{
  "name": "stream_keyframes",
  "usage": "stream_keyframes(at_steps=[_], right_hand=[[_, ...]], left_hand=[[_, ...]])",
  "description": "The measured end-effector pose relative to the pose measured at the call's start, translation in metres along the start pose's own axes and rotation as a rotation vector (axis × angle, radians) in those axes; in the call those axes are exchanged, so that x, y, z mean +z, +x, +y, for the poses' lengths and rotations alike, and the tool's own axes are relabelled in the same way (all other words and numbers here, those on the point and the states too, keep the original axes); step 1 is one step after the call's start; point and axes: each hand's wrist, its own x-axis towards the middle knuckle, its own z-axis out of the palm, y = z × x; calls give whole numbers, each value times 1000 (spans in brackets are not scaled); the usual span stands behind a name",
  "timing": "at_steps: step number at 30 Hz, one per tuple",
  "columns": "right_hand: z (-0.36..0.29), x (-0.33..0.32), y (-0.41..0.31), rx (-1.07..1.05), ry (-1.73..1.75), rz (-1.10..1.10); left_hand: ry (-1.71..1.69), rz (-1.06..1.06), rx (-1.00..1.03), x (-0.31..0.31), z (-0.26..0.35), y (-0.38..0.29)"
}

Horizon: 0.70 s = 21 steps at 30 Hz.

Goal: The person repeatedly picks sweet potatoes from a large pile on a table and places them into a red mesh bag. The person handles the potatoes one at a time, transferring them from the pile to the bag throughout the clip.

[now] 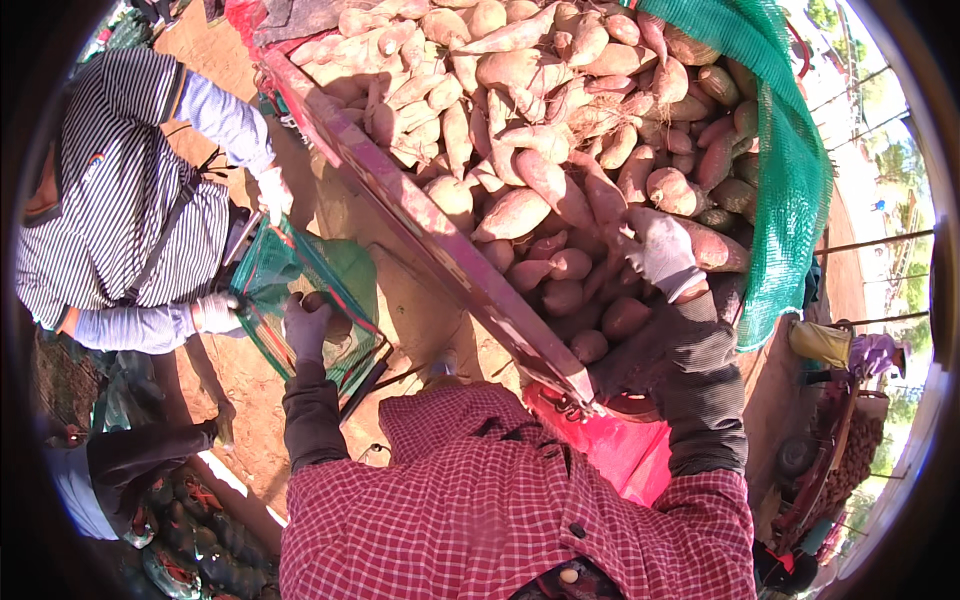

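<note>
Sweet potatoes (517,214) lie heaped in a red-sided cart bed. My right hand (664,247), in a light work glove, rests among them at the right, its fingers spread against a sweet potato; whether it grips one I cannot tell. My left hand (307,326), gloved too, is over the mouth of a green mesh bag (259,262), its fingers around a dark, shaded sweet potato (335,319). A co-worker's two gloved hands (217,313) hold the bag's rim on the left.
The cart's metal side wall (427,259) runs diagonally between my hands. Green netting (787,187) hangs over the heap's right edge. A co-worker in a striped garment (142,202) stands at left. Filled bags (199,547) lie lower left. Another loaded cart (844,465) stands at right.
</note>
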Motion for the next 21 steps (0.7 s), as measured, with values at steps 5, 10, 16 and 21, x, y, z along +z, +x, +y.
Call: stream_keyframes(at_steps=[5, 10, 16, 21], right_hand=[[55, 5, -2, 30, 36, -91], [49, -3, 6, 84, 53, -111], [44, -4, 11, 109, 68, -238], [43, -10, 9, 110, 57, -181]], left_hand=[[-261, 356, 525, -24, 138, -35], [-19, 214, 1256, 8, 300, -97], [586, 229, 1536, 113, 397, -110], [795, 158, 1513, 112, 410, -116]])
